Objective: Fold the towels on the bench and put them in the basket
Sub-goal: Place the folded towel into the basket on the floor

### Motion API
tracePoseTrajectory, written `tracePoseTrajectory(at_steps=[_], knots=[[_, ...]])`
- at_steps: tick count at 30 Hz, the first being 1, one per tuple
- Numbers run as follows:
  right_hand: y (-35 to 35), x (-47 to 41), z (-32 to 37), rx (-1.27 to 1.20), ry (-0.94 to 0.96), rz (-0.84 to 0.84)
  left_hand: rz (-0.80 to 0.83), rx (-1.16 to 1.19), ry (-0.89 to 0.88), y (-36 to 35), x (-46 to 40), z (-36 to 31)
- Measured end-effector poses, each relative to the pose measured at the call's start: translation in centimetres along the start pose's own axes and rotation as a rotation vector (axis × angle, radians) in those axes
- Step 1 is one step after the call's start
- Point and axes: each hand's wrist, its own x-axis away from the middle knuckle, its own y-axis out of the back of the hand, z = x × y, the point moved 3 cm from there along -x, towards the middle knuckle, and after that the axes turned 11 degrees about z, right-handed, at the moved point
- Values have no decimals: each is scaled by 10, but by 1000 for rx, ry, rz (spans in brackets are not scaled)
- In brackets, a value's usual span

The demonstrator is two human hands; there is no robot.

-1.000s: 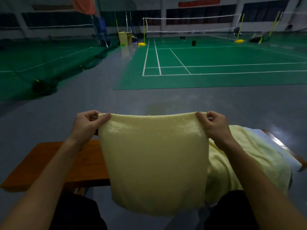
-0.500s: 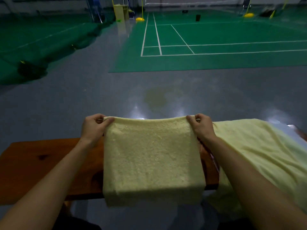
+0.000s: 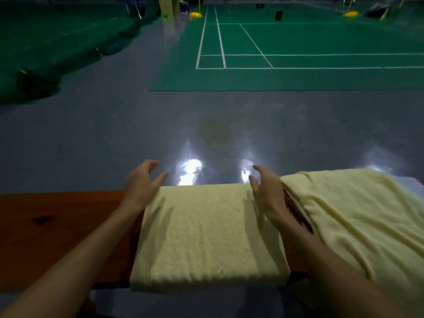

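head view: folded towel (image 3: 206,237) lies flat on bench (image 3: 57,237), between both hands. left hand (image 3: 140,187) & right hand (image 3: 266,191) spread, holding nothing. unfolded towel (image 3: 355,214) just right. next prob: another fold; basket not visible.

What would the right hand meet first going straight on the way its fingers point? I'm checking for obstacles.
Probably nothing near: the right hand points past the bench's far edge, with only grey floor beyond.
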Motion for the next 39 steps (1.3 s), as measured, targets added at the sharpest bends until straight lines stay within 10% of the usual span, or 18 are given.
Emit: tracePoseTrajectory(at_steps=[8,23,30,39], knots=[[-73,114,47,514,268,483,411,-624,-48,-70,116,-6],[15,149,-32,679,-169,242,394,-674,-37,-41,118,8],[27,145,-31,455,-285,155,114,-455,-124,-26,111,-30],[40,124,-5,-15,-226,217,342,-80,-350,-83,107,-97]])
